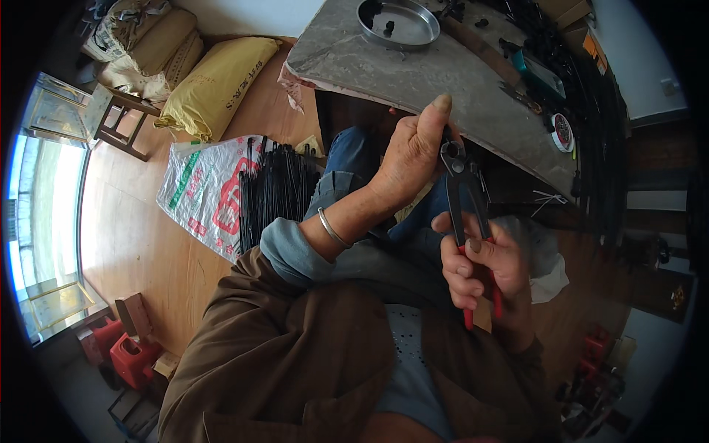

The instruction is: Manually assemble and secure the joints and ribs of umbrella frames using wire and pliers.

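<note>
My right hand [484, 266] grips a pair of end-cutting pincers [461, 184] by the red-coated handles, with fingers wrapped round them. The pincers point away from me, and their dark jaws meet the fingers of my left hand [413, 155]. That hand is closed, its thumb raised, and a silver bangle circles the wrist. Something dark shows at its fingertips by the jaws, but most of it is hidden. On the floor to the left, a bundle of thin black rods [277, 196] lies on a white printed plastic sack [199, 192].
Ahead stands a grey stone-patterned table [340, 55] with a round metal tray [399, 29] holding small black pieces. A round tin [562, 133] sits near its right edge, beside long black strips [602, 162]. A yellow sack [221, 85] and a wooden stool [122, 118] occupy the left floor.
</note>
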`<state>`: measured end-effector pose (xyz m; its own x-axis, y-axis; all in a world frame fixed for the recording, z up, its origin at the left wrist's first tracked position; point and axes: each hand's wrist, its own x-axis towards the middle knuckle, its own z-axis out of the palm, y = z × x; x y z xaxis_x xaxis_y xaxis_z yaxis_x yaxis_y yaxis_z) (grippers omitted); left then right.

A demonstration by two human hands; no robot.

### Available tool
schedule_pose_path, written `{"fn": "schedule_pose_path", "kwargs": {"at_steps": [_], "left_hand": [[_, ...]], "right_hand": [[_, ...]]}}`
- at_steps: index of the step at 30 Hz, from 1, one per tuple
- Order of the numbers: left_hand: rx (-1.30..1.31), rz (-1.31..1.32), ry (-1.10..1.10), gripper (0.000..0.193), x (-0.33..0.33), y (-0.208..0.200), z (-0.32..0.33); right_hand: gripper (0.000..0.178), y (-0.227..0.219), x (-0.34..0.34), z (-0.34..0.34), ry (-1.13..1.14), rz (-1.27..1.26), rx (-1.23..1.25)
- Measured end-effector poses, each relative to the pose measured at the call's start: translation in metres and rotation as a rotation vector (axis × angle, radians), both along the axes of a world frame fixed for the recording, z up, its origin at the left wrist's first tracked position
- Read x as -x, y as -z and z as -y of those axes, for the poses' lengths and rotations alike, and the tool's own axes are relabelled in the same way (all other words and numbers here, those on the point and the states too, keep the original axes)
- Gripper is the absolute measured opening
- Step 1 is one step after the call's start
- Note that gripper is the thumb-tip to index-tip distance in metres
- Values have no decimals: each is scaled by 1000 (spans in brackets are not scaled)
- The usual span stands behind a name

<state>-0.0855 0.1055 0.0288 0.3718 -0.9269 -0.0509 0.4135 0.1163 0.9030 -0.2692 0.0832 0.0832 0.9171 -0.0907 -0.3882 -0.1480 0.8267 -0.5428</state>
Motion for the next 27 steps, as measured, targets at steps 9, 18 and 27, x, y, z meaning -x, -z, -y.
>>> {"fn": "schedule_pose_path", "kwargs": {"at_steps": [9,18,27], "left_hand": [[-42,54,-76,62,4,5,-4],[-27,71,-113,60,10,16,3],[-55,-22,-12,58,-1,8,-1]], "right_hand": [[36,-5,-14,-15,40,-235,391],[32,16,-17,-31,91,-357,797],[36,9,-6,-4,-20,-259,644]]}}
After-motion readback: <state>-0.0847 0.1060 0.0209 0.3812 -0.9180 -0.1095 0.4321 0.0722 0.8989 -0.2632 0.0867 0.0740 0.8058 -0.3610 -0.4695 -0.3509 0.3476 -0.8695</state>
